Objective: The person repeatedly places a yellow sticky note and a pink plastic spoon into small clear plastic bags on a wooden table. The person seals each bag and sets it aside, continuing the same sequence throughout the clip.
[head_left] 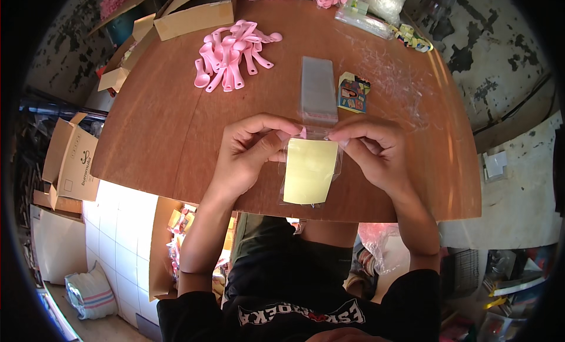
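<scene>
My left hand (pixel 248 153) and my right hand (pixel 376 150) pinch the upper corners of a clear plastic bag (pixel 282 186) near the table's front edge. Inside the bag is a pale yellow card (pixel 311 172), its plain side up. A small pink bit shows by my left fingertips; what it belongs to is hidden. Just beyond my hands lies a stack of clear plastic bags (pixel 319 88). Beside it on the right are small printed cards (pixel 353 95), blue and yellow. Farther left, a pile of pink plastic spoons (pixel 228 55) rests on the wood.
The brown wooden table (pixel 159 124) has a curved outline. An open cardboard box (pixel 195 19) stands at its far left. Thin plastic scraps (pixel 400 77) are strewn at right. Wrapped packs (pixel 365 24) sit at the far edge. Below, a carton (pixel 163 242) of colourful packages stands near my left arm.
</scene>
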`<state>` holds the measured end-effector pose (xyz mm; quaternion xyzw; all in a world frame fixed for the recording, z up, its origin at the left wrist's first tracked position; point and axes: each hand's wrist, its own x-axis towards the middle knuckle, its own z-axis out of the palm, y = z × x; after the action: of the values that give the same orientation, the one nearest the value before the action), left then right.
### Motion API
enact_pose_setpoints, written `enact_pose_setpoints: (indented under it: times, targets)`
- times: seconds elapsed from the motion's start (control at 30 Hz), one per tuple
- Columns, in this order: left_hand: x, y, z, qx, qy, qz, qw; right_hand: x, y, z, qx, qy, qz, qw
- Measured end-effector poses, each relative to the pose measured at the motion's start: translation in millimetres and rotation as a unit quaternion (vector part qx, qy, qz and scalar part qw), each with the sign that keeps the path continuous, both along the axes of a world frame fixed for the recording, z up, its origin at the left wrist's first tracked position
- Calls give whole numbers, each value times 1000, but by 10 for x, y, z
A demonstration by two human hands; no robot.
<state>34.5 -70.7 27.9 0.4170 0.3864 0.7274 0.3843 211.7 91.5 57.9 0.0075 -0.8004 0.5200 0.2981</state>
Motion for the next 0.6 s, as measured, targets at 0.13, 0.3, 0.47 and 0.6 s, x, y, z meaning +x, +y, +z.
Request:
enact_pose_setpoints:
  times: [0.13, 0.3, 0.47, 0.6]
  targets:
    - [23, 1, 2, 5, -2, 12, 1000, -18, -50, 15, -28, 13, -8, 999]
    - [28, -5, 13, -2, 17, 25, 1000, -12, -56, 2, -48, 2, -15, 999]
    - [43, -3, 1, -12, 21, 30, 999, 13, -50, 10, -23, -8, -24, 999]
    - [30, -4, 1, 8, -7, 12, 1000, 8, -43, 18, -20, 4, -22, 1000]
